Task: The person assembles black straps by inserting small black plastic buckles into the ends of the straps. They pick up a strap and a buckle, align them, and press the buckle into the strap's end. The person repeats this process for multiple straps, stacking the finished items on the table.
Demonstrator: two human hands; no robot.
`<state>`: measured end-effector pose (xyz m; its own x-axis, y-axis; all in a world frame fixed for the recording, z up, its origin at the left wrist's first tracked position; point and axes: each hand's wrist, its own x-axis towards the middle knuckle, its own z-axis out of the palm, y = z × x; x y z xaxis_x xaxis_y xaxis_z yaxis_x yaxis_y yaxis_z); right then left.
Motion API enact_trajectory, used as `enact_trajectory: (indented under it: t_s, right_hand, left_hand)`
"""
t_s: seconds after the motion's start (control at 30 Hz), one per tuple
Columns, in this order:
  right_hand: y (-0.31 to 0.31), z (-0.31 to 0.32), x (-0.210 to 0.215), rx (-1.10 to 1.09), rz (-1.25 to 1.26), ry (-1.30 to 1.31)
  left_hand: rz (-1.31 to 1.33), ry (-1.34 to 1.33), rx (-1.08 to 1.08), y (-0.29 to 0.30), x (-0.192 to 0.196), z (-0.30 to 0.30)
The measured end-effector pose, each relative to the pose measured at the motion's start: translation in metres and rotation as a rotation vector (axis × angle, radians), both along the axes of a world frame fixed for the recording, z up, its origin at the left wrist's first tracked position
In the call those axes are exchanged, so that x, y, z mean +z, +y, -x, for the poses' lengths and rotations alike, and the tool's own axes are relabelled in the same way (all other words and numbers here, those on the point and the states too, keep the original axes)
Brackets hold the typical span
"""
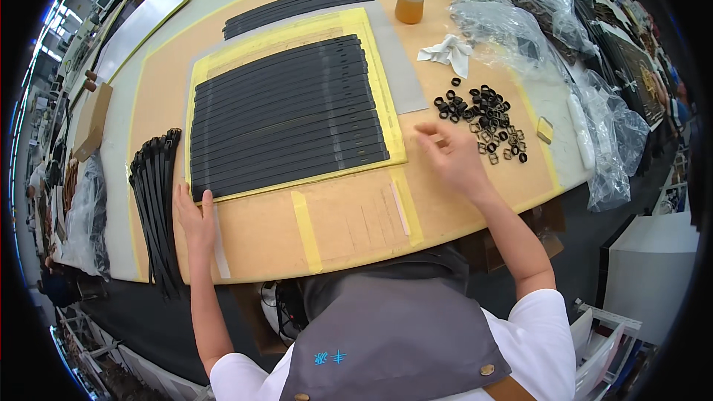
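Straps, black and packed side by side on the yellow-edged board, presumably to keep them aligned, and the left hand, thumb and fingers spread, sits at the near left corner, perhaps steadying it! Across the counter, the right hand hovers half-curled, pinch unclear, near small loops apparently heaped for easy reach.

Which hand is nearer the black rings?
Right. The right hand is just left of the rings; the left hand is farther off, at the board's lower-left corner.
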<state>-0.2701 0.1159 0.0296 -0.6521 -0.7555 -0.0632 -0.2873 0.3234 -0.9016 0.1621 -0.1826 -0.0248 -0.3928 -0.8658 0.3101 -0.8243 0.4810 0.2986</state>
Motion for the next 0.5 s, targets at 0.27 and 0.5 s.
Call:
enact_trajectory:
  t_s: [0.27, 0.5]
  right_hand:
    - [-0.005, 0.061, -0.012, 0.110, -0.215, 0.839]
    - [0.046, -0.002, -0.012, 0.339, -0.096, 0.512]
  left_hand:
    - [-0.051, 0.232, -0.818, 0.089, 0.045, 0.151]
    - [0.045, 0.158, -0.875, 0.121, 0.004, 0.213]
